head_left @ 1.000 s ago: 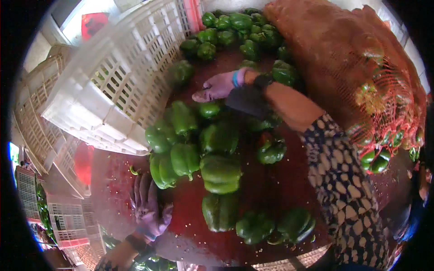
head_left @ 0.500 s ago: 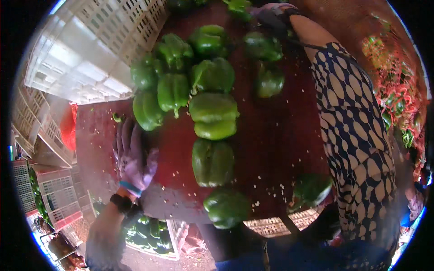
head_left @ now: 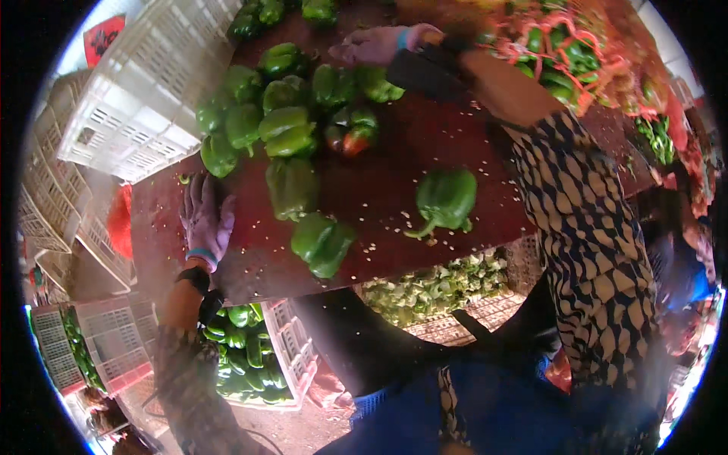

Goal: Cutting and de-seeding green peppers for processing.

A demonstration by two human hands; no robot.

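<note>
My left hand (head_left: 206,216), in a purple glove with a turquoise cuff, lies flat on the dark red tabletop (head_left: 250,220), fingers stretched out, holding nothing. My right hand (head_left: 371,45), gloved alike, reaches to the far side of a group of green bell peppers. Its fingers stretch leftward, close behind a bell pepper (head_left: 334,83) and another (head_left: 379,83); whether it touches them I cannot tell. One bell pepper (head_left: 353,135) in the group has a red patch. A bell pepper (head_left: 324,244) sits nearer me, and a single bell pepper (head_left: 446,201) with a long stem lies to the right.
A white slatted crate (head_left: 144,91) stands at the table's left. Below the near edge are a crate of green peppers (head_left: 243,349) and a crate of pale green scraps (head_left: 455,288). Red net bags of peppers (head_left: 569,61) lie at the far right. Pale seeds dot the tabletop.
The view has tilted upward, showing more of the far side. My right hand has come leftward behind the group, and the peppers to its right now sit closer in. My left hand stays flat.
</note>
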